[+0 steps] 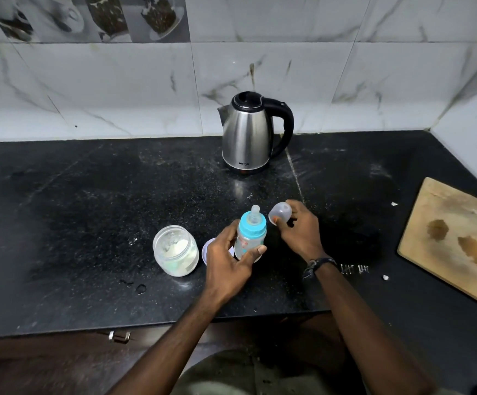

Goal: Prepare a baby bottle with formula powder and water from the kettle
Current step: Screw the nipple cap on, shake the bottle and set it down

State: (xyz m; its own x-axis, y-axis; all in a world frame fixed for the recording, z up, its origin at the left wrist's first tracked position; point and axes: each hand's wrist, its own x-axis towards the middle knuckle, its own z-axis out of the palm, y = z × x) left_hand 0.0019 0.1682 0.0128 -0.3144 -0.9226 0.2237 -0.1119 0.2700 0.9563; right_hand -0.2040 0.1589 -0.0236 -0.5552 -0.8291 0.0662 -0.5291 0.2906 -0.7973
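Bottle (249, 238) in left hand (227, 263), cap (280, 212) in right hand (303, 229)

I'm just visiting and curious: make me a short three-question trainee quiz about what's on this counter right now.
1. True or false: the baby bottle still has its blue collar and teat on.
2. What does the right hand hold?
A. the clear cap
B. a spoon
C. the kettle's handle
3. Fill in: the open jar of white powder stands on the bottle's ____ side in the picture.

Key
1. True; the left hand grips the bottle upright.
2. A; the kettle stands untouched by the wall.
3. Left.
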